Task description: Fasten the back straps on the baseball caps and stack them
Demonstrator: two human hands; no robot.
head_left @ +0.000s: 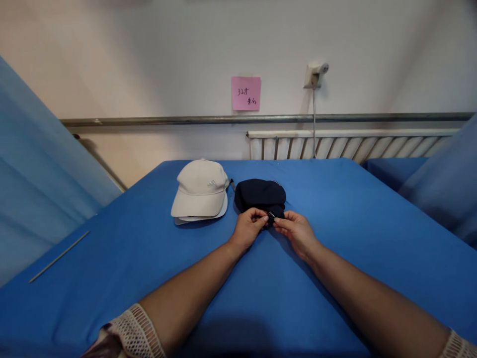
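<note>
A dark navy cap (259,193) lies on the blue-covered table, its strap end towards me. Both of my hands meet at that strap, where a small metal buckle (272,215) glints. My left hand (249,224) pinches the strap from the left, thumb against fingers. From the right, my right hand (296,229) pinches it close to the buckle. Just left of the navy cap sits a beige cap (201,186) with a small stripe logo, resting on top of a white cap brim (220,211). Fingertips partly hide the strap.
Blue cloth (141,248) covers the table. A thin stick (59,257) lies at its left side. Blue curtains (30,164) hang at both sides. Behind the table are a metal rail (186,120), a radiator (350,144), a plugged socket (313,77) and a pink note (246,93).
</note>
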